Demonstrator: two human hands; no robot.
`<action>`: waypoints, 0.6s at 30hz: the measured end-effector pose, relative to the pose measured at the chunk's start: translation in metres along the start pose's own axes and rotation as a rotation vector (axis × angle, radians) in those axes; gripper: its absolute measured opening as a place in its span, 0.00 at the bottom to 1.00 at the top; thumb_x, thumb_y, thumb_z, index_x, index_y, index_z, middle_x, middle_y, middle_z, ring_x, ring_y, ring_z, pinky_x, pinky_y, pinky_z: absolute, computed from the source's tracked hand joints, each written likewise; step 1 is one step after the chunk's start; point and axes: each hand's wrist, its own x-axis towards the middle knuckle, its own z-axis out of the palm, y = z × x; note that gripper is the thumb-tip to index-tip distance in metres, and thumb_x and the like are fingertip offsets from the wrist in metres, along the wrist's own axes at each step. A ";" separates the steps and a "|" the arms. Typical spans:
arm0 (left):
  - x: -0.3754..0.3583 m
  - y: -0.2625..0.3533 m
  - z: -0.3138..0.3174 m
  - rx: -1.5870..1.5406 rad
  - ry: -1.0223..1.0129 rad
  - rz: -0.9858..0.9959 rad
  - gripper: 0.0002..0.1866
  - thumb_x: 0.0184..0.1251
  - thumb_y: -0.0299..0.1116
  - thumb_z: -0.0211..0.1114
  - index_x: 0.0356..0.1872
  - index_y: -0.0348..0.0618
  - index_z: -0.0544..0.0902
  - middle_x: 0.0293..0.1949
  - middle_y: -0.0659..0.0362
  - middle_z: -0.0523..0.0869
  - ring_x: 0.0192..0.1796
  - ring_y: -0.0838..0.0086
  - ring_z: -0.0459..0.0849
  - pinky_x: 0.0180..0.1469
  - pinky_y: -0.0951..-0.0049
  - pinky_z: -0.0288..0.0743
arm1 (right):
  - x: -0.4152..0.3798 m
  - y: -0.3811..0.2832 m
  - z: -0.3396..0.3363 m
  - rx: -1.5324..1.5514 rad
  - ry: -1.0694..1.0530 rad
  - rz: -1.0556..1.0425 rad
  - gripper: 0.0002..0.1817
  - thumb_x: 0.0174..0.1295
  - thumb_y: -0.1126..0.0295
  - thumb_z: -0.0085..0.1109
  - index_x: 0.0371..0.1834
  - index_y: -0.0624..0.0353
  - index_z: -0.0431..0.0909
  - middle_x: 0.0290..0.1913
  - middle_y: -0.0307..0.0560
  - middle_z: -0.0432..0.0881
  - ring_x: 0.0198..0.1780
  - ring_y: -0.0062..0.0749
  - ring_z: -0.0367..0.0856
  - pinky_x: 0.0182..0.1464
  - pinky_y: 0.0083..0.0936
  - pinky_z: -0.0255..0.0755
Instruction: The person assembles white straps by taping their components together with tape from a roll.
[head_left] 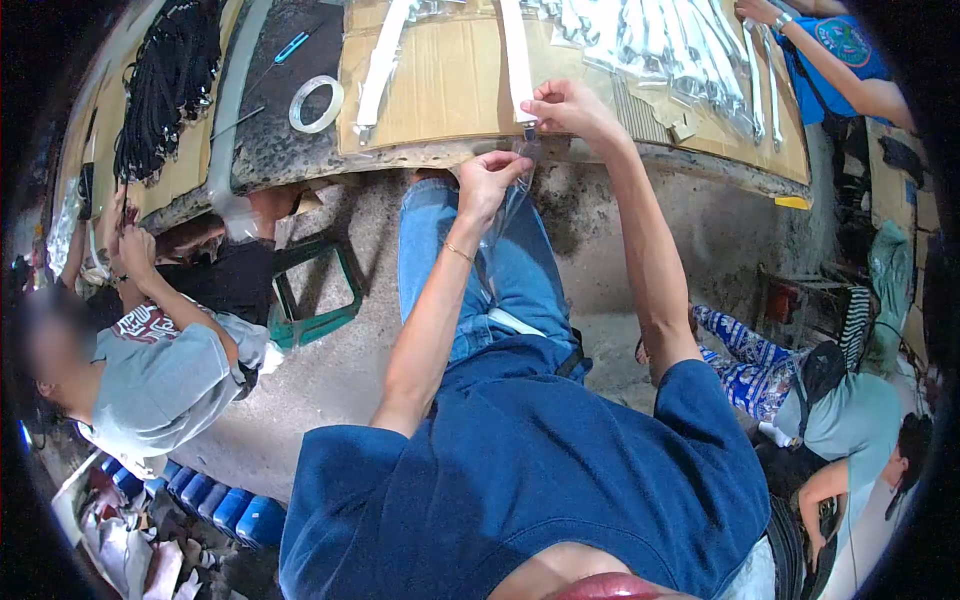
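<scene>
A white lanyard (514, 60) hangs over the front of the cardboard-covered table, with a small dark clip at its lower end. My right hand (575, 112) pinches that end between thumb and fingers. Just below, my left hand (484, 188) is closed on the mouth of a clear plastic bag (505, 218), which dangles over my lap. The bag's opening overlaps the clip in this view. To the left lies another white lanyard (378, 80), in clear plastic.
Bagged white lanyards (665, 45) lie at the table's right. A tape roll (315, 104) and blue cutter (291, 47) sit left, beyond them black lanyards (165, 90). One person (165, 375) sits at left, another (850, 415) bends at right. A green stool (315, 295) stands nearby.
</scene>
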 end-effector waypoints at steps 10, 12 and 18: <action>0.003 0.006 0.005 -0.068 -0.015 -0.015 0.09 0.61 0.27 0.71 0.39 0.34 0.85 0.33 0.59 0.88 0.33 0.80 0.83 0.35 0.81 0.76 | 0.005 0.002 -0.006 0.009 -0.040 -0.009 0.12 0.59 0.64 0.69 0.36 0.59 0.77 0.29 0.32 0.78 0.28 0.14 0.76 0.32 0.13 0.72; 0.002 0.009 0.007 -0.098 -0.002 -0.020 0.09 0.61 0.27 0.70 0.39 0.34 0.85 0.33 0.59 0.88 0.33 0.80 0.83 0.36 0.81 0.76 | 0.004 -0.001 -0.006 0.000 -0.030 0.008 0.12 0.59 0.64 0.69 0.36 0.58 0.77 0.28 0.32 0.78 0.28 0.14 0.75 0.32 0.13 0.71; 0.004 0.010 0.010 -0.167 -0.014 -0.010 0.08 0.60 0.27 0.71 0.38 0.34 0.85 0.33 0.59 0.87 0.32 0.81 0.82 0.35 0.82 0.75 | 0.000 -0.009 -0.006 0.023 -0.041 0.012 0.11 0.60 0.65 0.68 0.36 0.57 0.77 0.28 0.32 0.78 0.28 0.13 0.75 0.31 0.12 0.70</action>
